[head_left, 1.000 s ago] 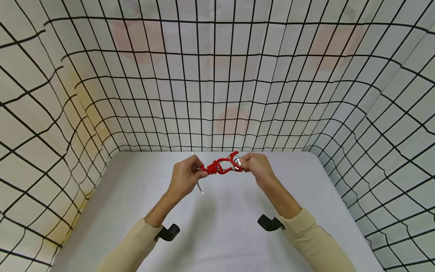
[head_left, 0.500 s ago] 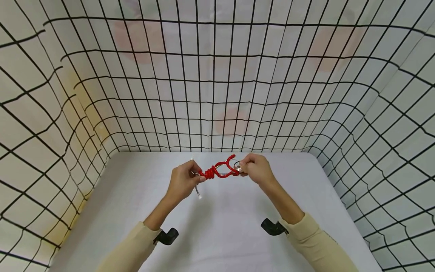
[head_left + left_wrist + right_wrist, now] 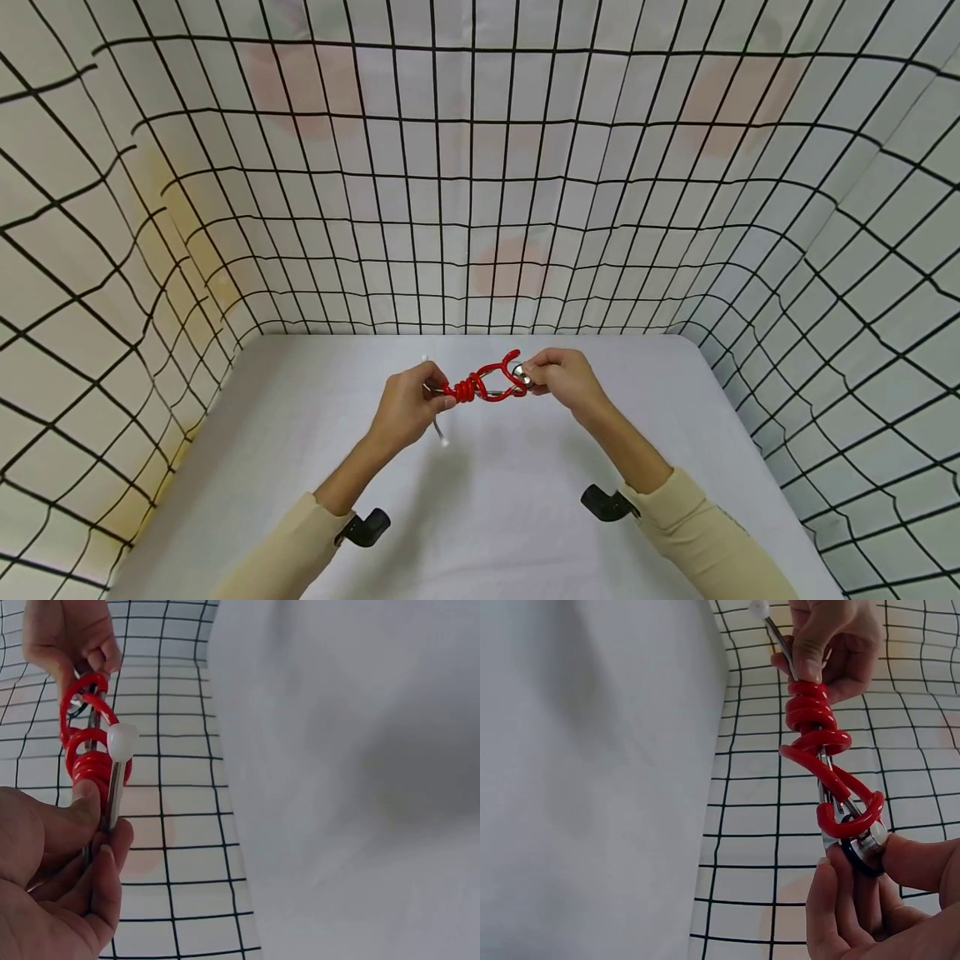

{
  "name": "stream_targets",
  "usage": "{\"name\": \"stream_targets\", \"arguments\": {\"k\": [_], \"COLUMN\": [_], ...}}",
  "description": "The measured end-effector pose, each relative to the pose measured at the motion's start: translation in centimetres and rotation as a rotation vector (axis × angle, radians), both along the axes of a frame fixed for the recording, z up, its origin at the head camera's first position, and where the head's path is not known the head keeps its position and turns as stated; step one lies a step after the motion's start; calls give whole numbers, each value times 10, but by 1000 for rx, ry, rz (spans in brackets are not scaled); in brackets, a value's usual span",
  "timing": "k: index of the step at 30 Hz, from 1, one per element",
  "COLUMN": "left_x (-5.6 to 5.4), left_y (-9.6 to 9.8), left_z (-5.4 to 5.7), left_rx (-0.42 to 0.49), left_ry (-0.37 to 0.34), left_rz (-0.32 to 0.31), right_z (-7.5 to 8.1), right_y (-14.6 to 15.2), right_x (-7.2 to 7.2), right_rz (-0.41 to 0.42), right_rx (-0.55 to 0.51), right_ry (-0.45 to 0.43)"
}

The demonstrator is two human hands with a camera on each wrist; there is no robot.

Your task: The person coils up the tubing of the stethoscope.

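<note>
Between both hands, above the white surface, is a stethoscope [image 3: 465, 390] with red tubing coiled round its metal ear tubes. My left hand [image 3: 405, 406] pinches the metal end beside the coils, thumb against the fingers. A white ear tip [image 3: 122, 741] sticks out past that thumb in the left wrist view. At the other end, my right hand [image 3: 567, 381] pinches the round metal chest piece [image 3: 870, 844], which has a black rim. Looser red loops [image 3: 859, 819] lie right next to it. The fingers partly hide both ends.
A white-covered table [image 3: 487, 517] lies under the hands. White walls with a black grid [image 3: 472, 179] rise at the back and on both sides. Black wrist cameras [image 3: 365, 528] sit at the sleeve cuffs.
Both hands have come slightly lower in the head view with the stethoscope between them. The right fingers have shifted on the chest piece, which shows more now.
</note>
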State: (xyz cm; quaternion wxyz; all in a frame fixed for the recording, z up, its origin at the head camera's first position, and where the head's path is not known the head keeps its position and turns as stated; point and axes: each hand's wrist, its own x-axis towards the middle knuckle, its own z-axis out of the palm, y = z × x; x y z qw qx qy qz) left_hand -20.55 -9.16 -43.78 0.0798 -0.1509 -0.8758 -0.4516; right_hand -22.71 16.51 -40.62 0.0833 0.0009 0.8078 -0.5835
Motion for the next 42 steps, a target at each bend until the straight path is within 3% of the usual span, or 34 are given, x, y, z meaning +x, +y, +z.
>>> {"name": "stream_targets", "arguments": {"k": [4, 10, 18, 26, 31, 36, 42], "left_x": [1, -2, -4, -6, -10, -18, -27], "left_y": [1, 2, 4, 8, 9, 9, 12], "left_z": [2, 3, 0, -13, -20, -30, -45], "left_rx": [-66, -149, -210, -255, -215, -102, 35], "left_ry": [-20, 28, 39, 121, 130, 37, -55], "left_rz": [-2, -17, -27, 62, 97, 89, 140], "right_z": [-2, -10, -22, -37, -44, -53, -73], "right_y": [2, 5, 6, 11, 13, 13, 11], "right_x": [1, 1, 2, 1, -4, -9, -16], "right_rz": [20, 56, 47, 34, 14, -8, -73], "right_rx": [-30, -69, -80, -123, -133, -80, -54], "right_ry": [-46, -135, -156, -207, -214, -226, -272]}}
